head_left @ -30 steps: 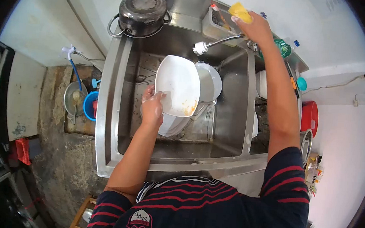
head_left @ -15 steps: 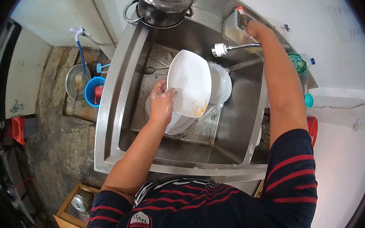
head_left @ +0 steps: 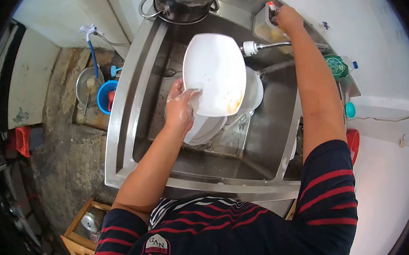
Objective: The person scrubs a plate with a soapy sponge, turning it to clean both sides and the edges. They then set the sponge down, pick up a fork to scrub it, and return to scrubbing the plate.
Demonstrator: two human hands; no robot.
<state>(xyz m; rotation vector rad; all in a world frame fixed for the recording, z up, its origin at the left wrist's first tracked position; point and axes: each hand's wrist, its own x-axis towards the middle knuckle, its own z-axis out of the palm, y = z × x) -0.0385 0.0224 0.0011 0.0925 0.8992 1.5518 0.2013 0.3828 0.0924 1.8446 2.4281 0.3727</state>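
Observation:
A white squarish plate [head_left: 214, 71] with an orange-brown smear near its lower right corner is held up over the sink. Soapy suds cover my left hand [head_left: 181, 108], which grips the plate's lower left edge with the thumb on top. Under it, more white dishes [head_left: 253, 94] are stacked in the sink. At the back right, my right hand [head_left: 288, 18] is at the rim of a clear plastic container [head_left: 265, 29], its fingers around something dark beside a red-and-white tip; what they hold is mostly hidden.
A dark pot [head_left: 184, 4] stands on the sink's back left corner. The flexible faucet [head_left: 251, 48] reaches in from the right, near a green bottle [head_left: 337, 66]. A blue bucket [head_left: 104, 97] and a strainer [head_left: 85, 87] sit on the floor at left.
My left hand has raised the plate closer to the camera and slightly up in the view. My right hand has shifted a little upward at the container.

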